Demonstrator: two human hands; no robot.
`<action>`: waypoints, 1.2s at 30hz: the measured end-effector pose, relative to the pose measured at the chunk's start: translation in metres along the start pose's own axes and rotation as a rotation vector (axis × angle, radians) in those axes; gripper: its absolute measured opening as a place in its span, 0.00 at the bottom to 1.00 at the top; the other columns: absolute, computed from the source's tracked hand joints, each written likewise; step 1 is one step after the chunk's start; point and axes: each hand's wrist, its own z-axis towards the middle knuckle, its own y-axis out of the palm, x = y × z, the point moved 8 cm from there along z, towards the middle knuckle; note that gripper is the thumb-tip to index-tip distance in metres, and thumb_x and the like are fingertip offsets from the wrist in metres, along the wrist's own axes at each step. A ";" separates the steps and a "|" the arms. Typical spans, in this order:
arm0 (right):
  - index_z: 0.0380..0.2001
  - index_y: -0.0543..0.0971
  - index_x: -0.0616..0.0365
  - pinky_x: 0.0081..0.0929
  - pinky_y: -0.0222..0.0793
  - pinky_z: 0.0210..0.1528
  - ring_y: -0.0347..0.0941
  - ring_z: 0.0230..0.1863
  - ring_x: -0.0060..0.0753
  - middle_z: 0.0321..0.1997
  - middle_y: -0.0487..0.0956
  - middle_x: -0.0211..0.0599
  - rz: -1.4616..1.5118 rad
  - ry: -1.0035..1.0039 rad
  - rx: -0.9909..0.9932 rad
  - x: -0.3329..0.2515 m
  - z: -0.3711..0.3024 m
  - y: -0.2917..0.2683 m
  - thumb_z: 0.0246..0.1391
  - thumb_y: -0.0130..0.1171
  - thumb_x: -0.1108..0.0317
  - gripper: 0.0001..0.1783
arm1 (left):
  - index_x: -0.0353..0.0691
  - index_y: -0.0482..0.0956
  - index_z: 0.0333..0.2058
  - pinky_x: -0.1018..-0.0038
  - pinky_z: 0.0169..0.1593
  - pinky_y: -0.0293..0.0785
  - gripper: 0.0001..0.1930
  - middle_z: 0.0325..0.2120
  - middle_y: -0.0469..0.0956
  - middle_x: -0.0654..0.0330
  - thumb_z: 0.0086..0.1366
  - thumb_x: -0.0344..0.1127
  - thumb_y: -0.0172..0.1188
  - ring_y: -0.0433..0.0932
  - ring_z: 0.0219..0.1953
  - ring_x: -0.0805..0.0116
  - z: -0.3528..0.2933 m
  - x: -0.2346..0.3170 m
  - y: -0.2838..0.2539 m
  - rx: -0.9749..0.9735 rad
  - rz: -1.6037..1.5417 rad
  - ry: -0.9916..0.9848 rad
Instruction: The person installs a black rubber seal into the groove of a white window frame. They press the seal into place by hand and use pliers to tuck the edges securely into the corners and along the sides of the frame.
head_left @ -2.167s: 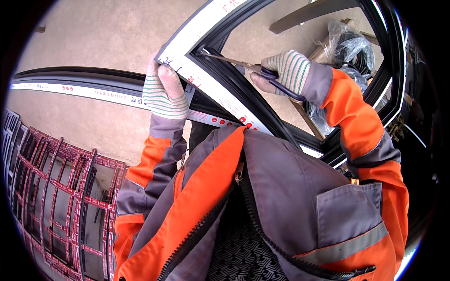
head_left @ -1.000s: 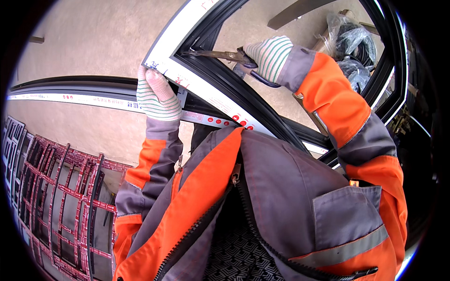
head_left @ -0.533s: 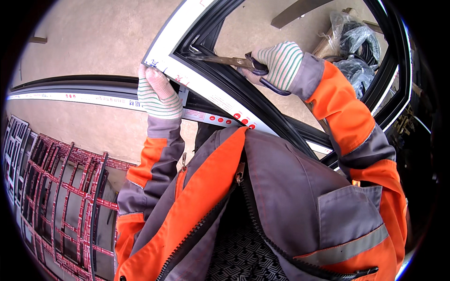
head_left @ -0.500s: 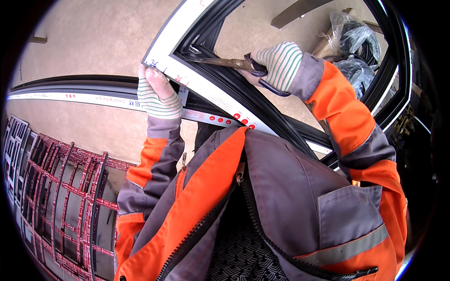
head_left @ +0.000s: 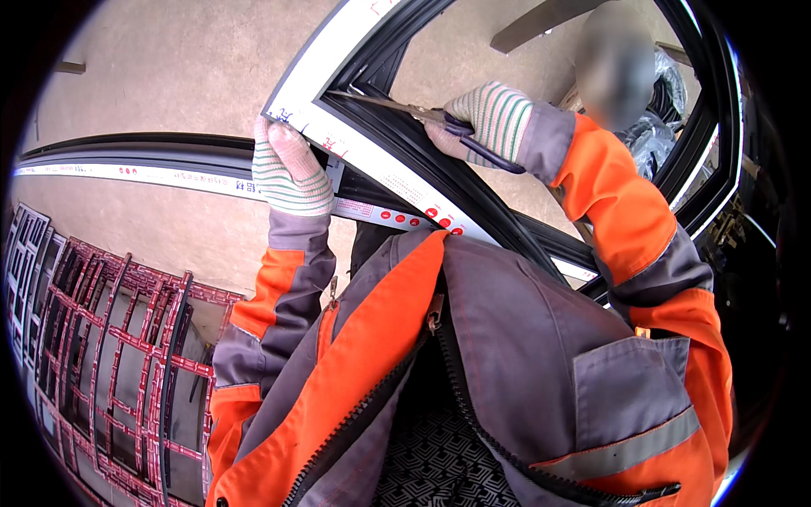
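A window frame [head_left: 359, 155] with a white film-covered face and black inner profiles lies slantwise in front of me. My left hand [head_left: 294, 173], in a striped knit glove, closes on its near-left corner with the thumb on top. In my right hand [head_left: 490, 122], gloved alike, is a pair of scissors [head_left: 414, 110] with dark handles. Their narrow metal blades reach leftward over the black inner profile, tips at the inside of the corner. Whether the blades touch or cut anything is too small to tell.
Another long profile [head_left: 144, 171] stretches left beneath the frame. Stacked red-wrapped lattice frames [head_left: 127, 338] stand at lower left. Plastic-wrapped black coils [head_left: 650, 148] lie beyond the frame, partly covered by a blurred patch. A brown bar [head_left: 541, 24] rests on the concrete floor [head_left: 186, 68].
The frame's corner and my left hand have shifted slightly right. The scissors' blades have turned, and their tips sit further into the corner. A blurred patch has appeared over the coils.
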 end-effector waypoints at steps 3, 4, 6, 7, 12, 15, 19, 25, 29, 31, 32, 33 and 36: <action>0.28 0.87 0.57 0.36 0.74 0.32 0.78 0.23 0.42 0.20 0.81 0.44 0.226 -0.050 -0.066 0.007 0.004 0.009 0.59 0.59 0.42 0.27 | 0.27 0.65 0.60 0.77 0.52 0.72 0.26 0.47 0.78 0.56 0.77 0.47 0.47 0.77 0.47 0.72 -0.001 -0.001 0.000 -0.006 -0.029 -0.010; 0.29 0.85 0.58 0.35 0.72 0.30 0.74 0.22 0.38 0.19 0.78 0.42 0.248 -0.011 -0.112 0.010 0.005 0.011 0.60 0.58 0.43 0.27 | 0.28 0.65 0.60 0.77 0.52 0.73 0.26 0.48 0.77 0.56 0.77 0.47 0.47 0.77 0.47 0.72 -0.002 -0.001 -0.001 -0.006 -0.045 -0.013; 0.29 0.83 0.62 0.32 0.67 0.27 0.67 0.19 0.29 0.17 0.74 0.39 0.283 0.090 -0.207 0.012 0.001 0.011 0.63 0.57 0.44 0.28 | 0.28 0.65 0.61 0.77 0.52 0.73 0.25 0.49 0.77 0.56 0.78 0.44 0.48 0.77 0.48 0.72 -0.004 -0.005 -0.001 0.038 -0.182 -0.101; 0.27 0.82 0.63 0.33 0.67 0.26 0.65 0.19 0.29 0.16 0.72 0.39 0.238 -0.046 -0.113 0.004 0.000 0.001 0.62 0.57 0.42 0.31 | 0.29 0.65 0.61 0.77 0.52 0.74 0.24 0.49 0.77 0.56 0.78 0.43 0.48 0.77 0.48 0.72 -0.006 -0.008 -0.002 0.062 -0.249 -0.144; 0.22 0.80 0.63 0.38 0.66 0.25 0.68 0.18 0.44 0.16 0.72 0.46 0.184 -0.075 -0.043 0.001 -0.026 -0.018 0.60 0.57 0.37 0.34 | 0.29 0.65 0.61 0.77 0.53 0.74 0.22 0.49 0.76 0.56 0.78 0.39 0.49 0.77 0.48 0.72 -0.002 -0.009 0.000 0.033 -0.187 -0.081; 0.24 0.81 0.61 0.42 0.70 0.26 0.73 0.22 0.57 0.18 0.76 0.52 -0.165 -0.061 0.060 -0.001 -0.031 -0.027 0.59 0.57 0.39 0.32 | 0.29 0.65 0.61 0.77 0.53 0.73 0.24 0.48 0.77 0.56 0.78 0.43 0.48 0.76 0.48 0.72 0.001 -0.021 0.000 0.065 -0.186 -0.097; 0.30 0.83 0.59 0.41 0.73 0.28 0.77 0.24 0.56 0.19 0.77 0.50 -0.305 -0.055 0.169 -0.022 -0.032 -0.043 0.58 0.59 0.41 0.28 | 0.28 0.66 0.59 0.77 0.52 0.72 0.27 0.46 0.78 0.56 0.77 0.49 0.47 0.76 0.47 0.72 -0.002 -0.007 0.001 0.016 -0.163 -0.014; 0.29 0.83 0.61 0.32 0.74 0.29 0.76 0.23 0.41 0.21 0.79 0.44 -0.084 -0.046 0.043 -0.017 -0.021 -0.039 0.59 0.61 0.48 0.23 | 0.28 0.67 0.58 0.76 0.51 0.73 0.28 0.45 0.78 0.55 0.77 0.51 0.46 0.77 0.47 0.70 0.002 0.002 0.007 -0.017 -0.218 -0.063; 0.28 0.84 0.61 0.26 0.74 0.30 0.75 0.23 0.31 0.22 0.79 0.40 0.179 -0.029 -0.105 -0.015 -0.010 -0.030 0.59 0.62 0.53 0.20 | 0.29 0.68 0.57 0.76 0.52 0.73 0.25 0.46 0.78 0.55 0.78 0.49 0.44 0.78 0.47 0.70 0.002 -0.023 0.002 0.060 -0.341 -0.135; 0.28 0.84 0.62 0.23 0.74 0.30 0.75 0.23 0.26 0.23 0.80 0.38 0.251 -0.023 -0.171 -0.013 -0.005 -0.026 0.60 0.62 0.56 0.18 | 0.32 0.70 0.57 0.75 0.54 0.74 0.21 0.49 0.76 0.58 0.79 0.43 0.42 0.77 0.50 0.71 0.001 -0.038 -0.009 0.106 -0.344 -0.148; 0.28 0.84 0.62 0.22 0.74 0.30 0.75 0.23 0.23 0.23 0.80 0.37 0.275 -0.019 -0.188 -0.009 -0.002 -0.024 0.60 0.62 0.57 0.17 | 0.31 0.69 0.57 0.75 0.54 0.74 0.22 0.49 0.77 0.56 0.79 0.45 0.42 0.77 0.49 0.70 0.003 -0.031 -0.005 0.045 -0.279 -0.119; 0.25 0.82 0.62 0.27 0.68 0.27 0.69 0.20 0.26 0.19 0.75 0.37 0.277 -0.088 -0.183 0.000 0.000 -0.018 0.61 0.60 0.50 0.23 | 0.30 0.69 0.57 0.75 0.54 0.73 0.25 0.48 0.78 0.55 0.78 0.48 0.43 0.78 0.49 0.70 0.003 -0.013 0.000 -0.013 -0.213 -0.089; 0.21 0.79 0.63 0.31 0.64 0.24 0.66 0.18 0.27 0.15 0.71 0.35 0.271 -0.096 -0.255 0.005 0.005 -0.012 0.63 0.57 0.44 0.30 | 0.31 0.69 0.56 0.75 0.53 0.74 0.23 0.47 0.77 0.56 0.78 0.47 0.43 0.78 0.48 0.70 0.002 0.004 0.006 -0.052 -0.162 -0.066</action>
